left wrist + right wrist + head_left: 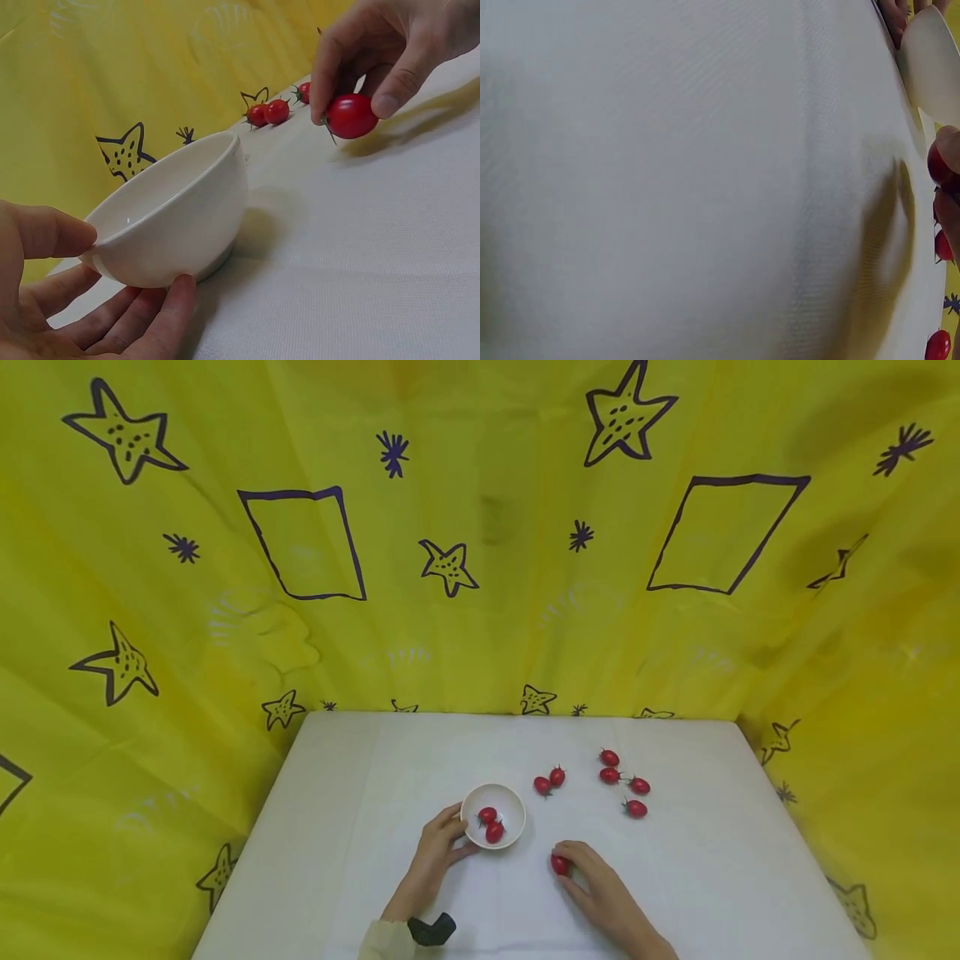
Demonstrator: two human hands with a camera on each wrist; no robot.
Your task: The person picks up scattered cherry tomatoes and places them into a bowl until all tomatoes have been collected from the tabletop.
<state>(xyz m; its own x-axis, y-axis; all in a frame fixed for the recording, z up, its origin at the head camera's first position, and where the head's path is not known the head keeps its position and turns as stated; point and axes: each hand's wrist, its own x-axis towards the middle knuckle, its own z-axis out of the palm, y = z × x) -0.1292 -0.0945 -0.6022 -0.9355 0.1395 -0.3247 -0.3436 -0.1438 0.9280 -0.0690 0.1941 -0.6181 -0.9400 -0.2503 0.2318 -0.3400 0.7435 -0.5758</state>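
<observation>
A small white bowl (513, 815) stands on the white cloth with two cherry tomatoes (494, 832) inside it. My left hand (435, 850) grips the bowl from its left side; in the left wrist view the thumb lies at the rim and the fingers support the outer wall. To the right of the bowl, my right hand (598, 893) pinches a red cherry tomato (353, 116) between thumb and fingers. The left wrist view shows this tomato held over the cloth, with its shadow beneath. At the right wrist view's edge, the held tomato (939, 166) is partly hidden by fingers.
Behind the right hand lie two cherry tomatoes (542, 786) side by side. Several more cherry tomatoes (610, 775) are scattered farther right. A yellow curtain (495, 635) with drawn stars surrounds the white table (360, 793) at the back and sides.
</observation>
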